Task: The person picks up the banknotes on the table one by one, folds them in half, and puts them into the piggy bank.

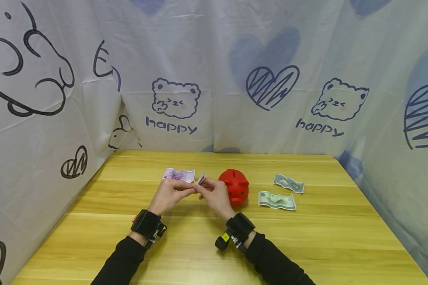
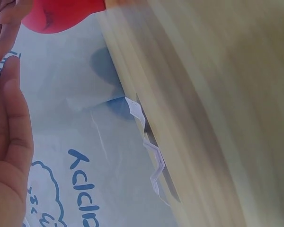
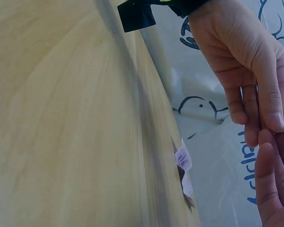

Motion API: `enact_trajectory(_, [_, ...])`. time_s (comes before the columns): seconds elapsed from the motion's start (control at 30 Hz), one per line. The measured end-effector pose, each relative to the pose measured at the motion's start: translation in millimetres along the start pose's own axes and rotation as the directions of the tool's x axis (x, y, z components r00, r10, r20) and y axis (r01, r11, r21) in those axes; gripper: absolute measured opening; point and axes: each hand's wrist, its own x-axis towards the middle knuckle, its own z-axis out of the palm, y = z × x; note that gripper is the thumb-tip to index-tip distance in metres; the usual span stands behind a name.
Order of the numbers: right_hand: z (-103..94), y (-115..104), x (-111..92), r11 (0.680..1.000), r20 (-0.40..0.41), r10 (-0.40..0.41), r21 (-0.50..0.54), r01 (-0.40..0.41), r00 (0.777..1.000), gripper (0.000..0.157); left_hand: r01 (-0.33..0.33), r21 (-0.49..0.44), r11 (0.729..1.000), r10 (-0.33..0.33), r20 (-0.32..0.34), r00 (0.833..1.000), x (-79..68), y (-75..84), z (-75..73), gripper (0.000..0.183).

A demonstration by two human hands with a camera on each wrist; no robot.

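A small folded banknote (image 1: 201, 179) stands up between the two hands in the head view. My left hand (image 1: 168, 194) pinches its lower end, thumb against fingers; my right hand (image 1: 215, 197) pinches it from the other side. The fingertips of both meet there and cover most of the note. In the left wrist view only a dark sliver of it shows by the left hand (image 2: 9, 142). The right wrist view has the left hand (image 3: 251, 61) above and the right hand (image 3: 274, 184) below, tips touching. Just right of the right hand stands a red piggy bank (image 1: 237, 186) with a slot on top.
A purple banknote (image 1: 180, 175) lies crinkled behind the left hand on the wooden table (image 1: 185, 253). Right of the piggy bank lie a green banknote (image 1: 277, 200) and a grey-green banknote (image 1: 289, 183). A printed cloth (image 1: 221, 114) hangs around the back and sides.
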Motion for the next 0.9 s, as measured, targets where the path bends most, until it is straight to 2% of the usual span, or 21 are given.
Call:
enact_trajectory(0.23, [0.1, 17, 5, 0.999, -0.012, -0.034, 0.007, 0.034, 0.999, 0.023, 0.006, -0.008, 1.000, -0.006, -0.008, 1.000, -0.4, 1.2, 0.4, 0.016])
enact_trajectory(0.47, [-1.7, 17, 4, 0.998, 0.005, -0.068, -0.006, 0.068, 0.998, 0.024, 0.019, 0.005, 1.000, -0.019, -0.005, 1.000, -0.5, 0.2, 0.9, 0.014])
enact_trajectory(0.73, [-3.0, 15, 4, 0.998, 0.015, -0.060, 0.031, 0.059, 0.998, 0.032, 0.021, -0.003, 1.000, -0.021, -0.010, 1.000, -0.4, 1.8, 1.8, 0.015])
enact_trajectory(0.9, [-4.3, 14, 3, 0.998, 0.003, -0.060, 0.009, 0.060, 0.998, 0.027, 0.008, -0.007, 1.000, -0.008, -0.011, 1.000, -0.8, 1.6, 3.6, 0.015])
